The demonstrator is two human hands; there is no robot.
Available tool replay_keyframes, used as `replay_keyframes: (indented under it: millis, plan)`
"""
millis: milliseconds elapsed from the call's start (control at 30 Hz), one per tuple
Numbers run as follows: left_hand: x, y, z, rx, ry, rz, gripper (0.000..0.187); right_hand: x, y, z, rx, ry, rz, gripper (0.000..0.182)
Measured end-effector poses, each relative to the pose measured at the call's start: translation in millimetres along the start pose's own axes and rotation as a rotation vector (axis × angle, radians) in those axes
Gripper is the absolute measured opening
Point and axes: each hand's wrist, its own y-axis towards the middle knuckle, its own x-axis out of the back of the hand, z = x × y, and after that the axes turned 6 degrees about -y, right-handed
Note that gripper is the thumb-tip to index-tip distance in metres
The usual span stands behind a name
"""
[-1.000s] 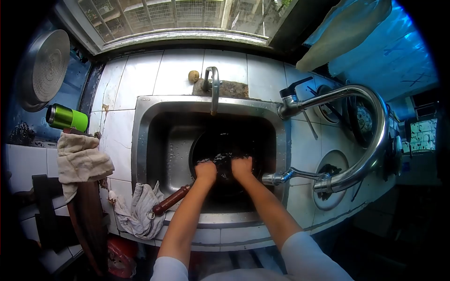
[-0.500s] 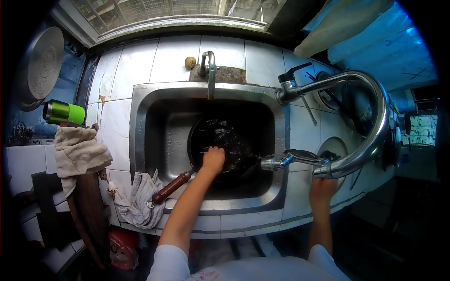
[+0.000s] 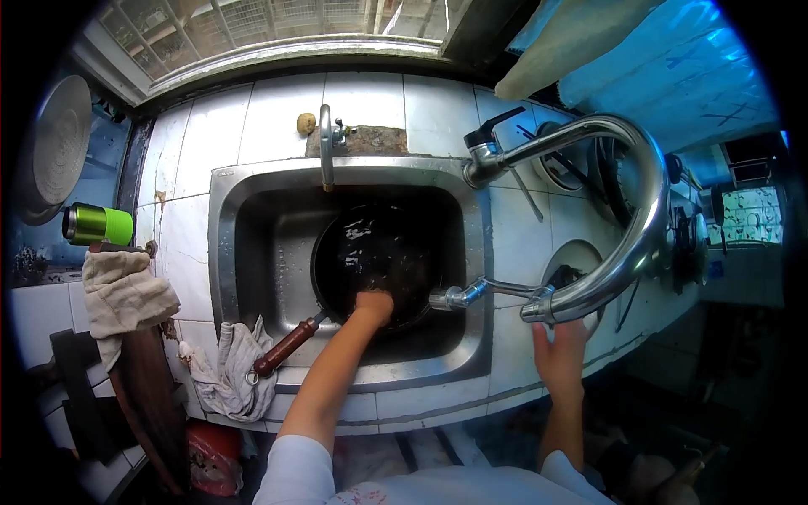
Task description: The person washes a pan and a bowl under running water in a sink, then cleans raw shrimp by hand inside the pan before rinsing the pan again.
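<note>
A dark pan with water in it lies in the steel sink, its brown wooden handle resting over the near left rim. My left hand is inside the pan near its front edge; its fingers are hidden in the dark water. Right of the sink, my right hand is raised just beneath the end of the large curved faucet, thumb and fingers apart. No object shows in it, though the faucet covers part of the fingertips.
A crumpled cloth lies left of the handle. Behind the sink are a small tap and a round brown item. A plate sits at the right, a green cup at the left.
The view has shifted, so the sink appears further left. My left hand has moved toward the pan's near side and lower into it. My right hand's thumb and fingers now show apart.
</note>
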Motion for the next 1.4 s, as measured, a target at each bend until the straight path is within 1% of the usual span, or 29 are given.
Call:
replay_keyframes:
  millis: [67,100,133,200,233,267,333,367,400,467,500,533,600,633,667,700,733,767,800,867,900,933,1000,1033,1067,1167,1267,1367,1400]
  plan:
    - [6,-5,3,-0.016,-0.259,-0.003,0.035,-5,16,29,0.110,0.037,0.122,0.022]
    - [14,-9,6,-0.038,-0.461,0.025,0.036,-18,22,38,0.150,0.160,0.144,0.025]
    - [11,-8,11,-0.036,-0.452,0.029,0.036,-37,29,45,0.191,0.286,0.166,0.028]
    - [4,-1,22,-0.137,-0.864,-0.066,0.035,-82,48,61,0.296,0.204,0.301,0.036]
    - [13,-7,23,-0.133,-1.054,-0.027,0.030,-100,55,72,0.382,0.249,0.225,0.040]
    - [25,-16,25,-0.129,-1.045,-0.031,0.030,-117,63,82,0.469,0.293,0.148,0.043]
    - [47,-36,29,-0.089,-1.419,0.292,0.026,-149,77,93,0.638,0.295,0.177,0.044]
    - [52,-42,29,-0.100,-1.568,0.312,0.018,-166,83,96,0.677,0.339,0.287,0.041]
    - [49,-44,32,-0.086,-1.567,0.300,0.018,-171,90,103,0.665,0.288,0.396,0.035]
    - [41,-44,41,-0.104,-1.769,0.299,0.016,-179,102,114,0.665,0.135,0.516,0.026]
    - [39,-46,46,-0.120,-1.782,0.283,0.020,-179,106,117,0.674,0.147,0.484,0.020]
    - [37,-48,50,-0.182,-1.802,0.271,0.019,-186,110,117,0.692,0.147,0.460,0.019]
    - [21,-42,59,-0.091,-1.732,0.159,0.019,-183,116,120,0.728,0.111,0.439,0.018]
    - [13,-37,64,-0.123,-1.538,0.073,0.019,-183,118,122,0.749,0.104,0.407,0.018]
    - [22,-43,61,-0.088,-1.356,0.022,0.018,-183,121,125,0.752,0.110,0.390,0.015]
    - [7,-32,65,-0.160,-1.283,-0.070,0.017,-182,121,125,0.776,0.125,0.356,0.016]
    - [35,-52,52,-0.032,-1.130,-0.092,0.017,-184,122,126,0.765,0.179,0.357,0.018]
    - [25,-45,52,-0.069,-1.034,-0.211,0.017,-177,124,129,0.721,0.238,0.431,0.020]
    - [24,-44,51,-0.086,-1.040,-0.250,0.016,-179,127,129,0.733,0.296,0.463,0.019]
    - [23,-43,49,-0.138,-0.857,-0.416,0.016,-184,132,129,0.698,0.365,0.521,0.019]
    - [24,-43,48,-0.118,-0.881,-0.423,0.015,-186,134,129,0.644,0.413,0.573,0.019]
    - [26,-42,50,-0.117,-0.881,-0.430,0.015,-188,139,130,0.650,0.411,0.570,0.019]
    - [32,-46,49,-0.113,-1.137,-0.458,0.014,-189,140,131,0.438,0.635,0.674,0.020]
    - [34,-46,50,-0.120,-1.163,-0.472,0.013,-191,143,130,0.400,0.789,0.734,0.021]
    - [43,-51,48,-0.119,-1.182,-0.469,0.012,-187,144,133,0.298,0.848,0.770,0.020]
    - [45,-55,46,-0.142,-1.250,-0.551,0.010,-173,144,142,0.255,0.820,0.704,0.021]
    - [48,-57,48,-0.143,-1.192,-0.659,0.009,-168,149,150,0.244,0.853,0.661,0.020]
    - [51,-60,50,-0.138,-1.166,-0.676,0.007,-177,152,150,0.257,0.849,0.637,0.019]
    - [51,-61,50,-0.140,-1.155,-0.695,0.007,-179,152,150,0.251,0.911,0.642,0.019]
